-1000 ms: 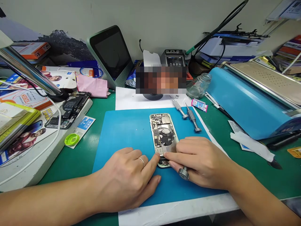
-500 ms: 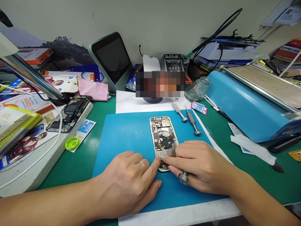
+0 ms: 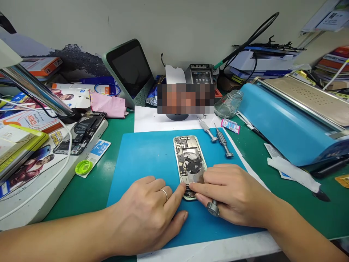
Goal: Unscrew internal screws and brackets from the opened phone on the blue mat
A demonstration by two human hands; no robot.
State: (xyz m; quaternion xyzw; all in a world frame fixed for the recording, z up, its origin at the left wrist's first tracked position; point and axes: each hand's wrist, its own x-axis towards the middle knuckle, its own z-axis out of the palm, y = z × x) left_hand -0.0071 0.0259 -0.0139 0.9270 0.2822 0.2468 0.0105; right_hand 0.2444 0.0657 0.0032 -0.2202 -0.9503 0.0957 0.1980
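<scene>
An opened smartphone (image 3: 191, 160), its inner parts bare, lies upright on the blue mat (image 3: 144, 156). My left hand (image 3: 152, 211) rests at its lower left; the index fingertip presses on the phone's lower part, the thumb stands apart, and the other fingers curl under. At the lower right of the phone is my right hand (image 3: 231, 193). Its index fingertip touches the phone close to my left one, while the curled fingers keep a small grey screwdriver (image 3: 213, 209), of which only the knob end shows. Whatever lies beneath both fingertips is hidden.
Two more screwdrivers (image 3: 224, 142) lie on the mat's upper right. Behind them stand a glass jar (image 3: 229, 103) and a blurred-out object on white paper. A blue machine (image 3: 283, 127) fills the right. Leftward are a green cap (image 3: 84, 167), phone parts (image 3: 81, 133) and a lamp post (image 3: 40, 91).
Both hands keep their places on the phone, with hardly any visible movement. The whole view has shifted very slightly.
</scene>
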